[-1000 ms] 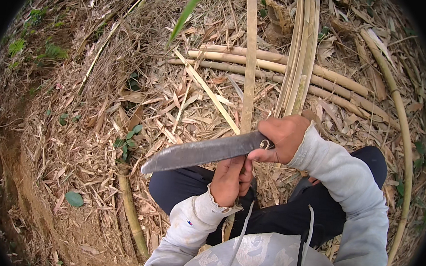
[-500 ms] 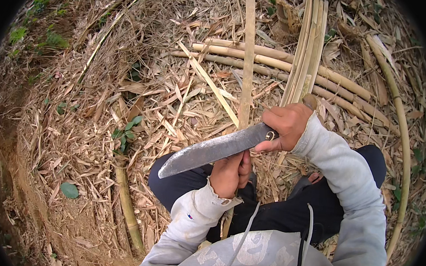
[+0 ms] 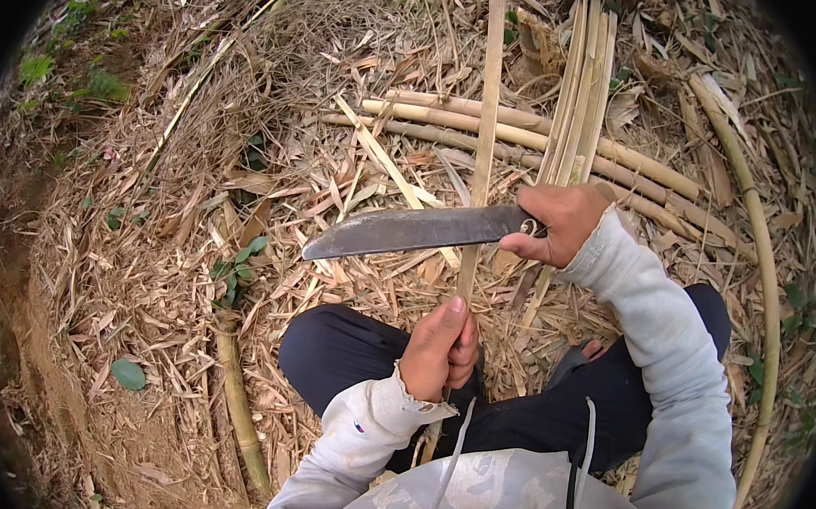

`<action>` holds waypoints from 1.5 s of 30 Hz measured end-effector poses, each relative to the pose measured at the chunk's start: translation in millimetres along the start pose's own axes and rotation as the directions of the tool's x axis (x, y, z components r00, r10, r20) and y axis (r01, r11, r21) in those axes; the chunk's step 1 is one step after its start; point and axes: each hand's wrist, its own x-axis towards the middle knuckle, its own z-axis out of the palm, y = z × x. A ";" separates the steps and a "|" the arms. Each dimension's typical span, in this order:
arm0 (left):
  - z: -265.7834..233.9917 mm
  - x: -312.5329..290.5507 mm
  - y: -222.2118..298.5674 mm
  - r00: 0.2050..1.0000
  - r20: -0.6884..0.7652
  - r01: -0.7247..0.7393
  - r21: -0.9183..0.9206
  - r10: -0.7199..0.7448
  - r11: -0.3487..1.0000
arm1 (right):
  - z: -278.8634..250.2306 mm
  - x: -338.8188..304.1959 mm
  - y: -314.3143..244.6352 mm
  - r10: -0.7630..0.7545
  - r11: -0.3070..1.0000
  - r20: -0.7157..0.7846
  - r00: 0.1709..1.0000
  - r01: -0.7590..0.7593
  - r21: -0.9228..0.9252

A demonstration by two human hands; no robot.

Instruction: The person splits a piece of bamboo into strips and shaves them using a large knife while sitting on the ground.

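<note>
A long, flat bamboo strip [image 3: 487, 109] stands away from me, its near end gripped in my left hand [image 3: 437, 347] with the thumb laid along it. My right hand [image 3: 563, 226] is closed round the handle of a machete [image 3: 410, 229], whose handle is mostly hidden by the fingers. The dark, wide blade points left and crosses over the strip, a little beyond my left thumb. Whether its edge touches the strip I cannot tell.
Beyond my right hand lies a bundle of split bamboo strips [image 3: 581, 87] across several round bamboo poles [image 3: 520, 135]. A long curved pole [image 3: 768, 270] runs down the right side. A bamboo piece [image 3: 244, 409] lies at left beside a leafy sprig [image 3: 237, 266]. Dry shavings cover the ground.
The machete has moved away from me along the strip, from over my left hand to beyond it, and turned more level. My left thumb and fingers now show.
</note>
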 end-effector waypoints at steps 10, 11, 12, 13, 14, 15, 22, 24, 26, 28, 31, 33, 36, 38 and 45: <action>-5.0 -9.1 -13.9 0.996 0.074 0.058 -0.048 -0.054 0.997 | -19.4 18.2 46.1 0.042 0.998 -0.102 0.994 -0.046 -0.039; -5.9 -11.4 -19.0 0.993 0.088 0.088 -0.044 -0.084 0.995 | -19.2 19.8 70.2 0.273 0.962 -0.094 0.957 -0.271 0.040; -5.4 -11.6 -20.7 0.989 0.111 0.102 -0.036 -0.098 0.994 | -25.0 22.3 91.1 0.363 0.932 -0.156 0.919 -0.353 0.087; -8.2 -10.8 -27.3 0.981 0.154 0.123 -0.038 -0.116 0.992 | -30.9 24.5 108.1 0.445 0.895 -0.208 0.871 -0.426 0.132; -8.9 -9.7 -31.1 0.983 0.147 0.111 -0.017 -0.107 0.994 | -31.9 23.2 120.8 0.524 0.852 -0.256 0.812 -0.492 0.181; -10.0 -7.6 -32.2 0.987 0.135 0.091 0.004 -0.091 0.996 | -25.4 20.2 117.9 0.507 0.862 -0.245 0.826 -0.482 0.156; -12.4 -5.1 -31.1 0.996 0.059 0.060 0.001 -0.060 0.998 | -13.3 1.4 29.4 0.036 0.995 0.062 0.997 -0.042 0.086; -12.5 -8.5 -29.9 0.994 0.079 0.076 -0.026 -0.074 0.997 | -12.6 -1.1 24.8 0.061 0.977 0.131 0.990 -0.086 0.195; -12.9 -9.5 -27.2 0.988 0.124 0.094 -0.046 -0.087 0.995 | -16.2 -0.4 28.0 0.036 0.983 0.089 0.995 -0.052 0.179; -13.2 -12.0 -27.1 0.984 0.140 0.120 -0.064 -0.110 0.991 | -19.4 -0.6 43.2 -0.026 0.999 0.022 0.999 0.026 0.034; -18.3 -13.0 -32.9 0.976 0.150 0.168 -0.056 -0.158 0.984 | -13.5 6.7 99.6 0.434 0.900 -0.113 0.894 -0.434 0.028; -20.5 -19.7 -43.7 0.963 0.255 0.079 0.038 -0.086 0.996 | -42.0 16.4 135.6 0.759 0.651 -0.153 0.633 -0.727 0.217; -16.1 -14.2 -41.5 0.987 0.046 0.150 0.106 -0.156 0.983 | -36.7 14.4 131.3 0.914 0.240 0.042 0.404 -0.620 0.747; -18.6 -3.5 -47.7 0.996 -0.070 0.069 0.160 -0.058 0.985 | -36.2 22.3 79.2 0.865 0.069 0.200 0.460 -0.504 0.861; -7.5 -2.4 -42.6 0.997 -0.044 0.075 0.181 -0.068 0.981 | -30.5 23.9 36.5 0.790 0.222 0.192 0.582 -0.563 0.796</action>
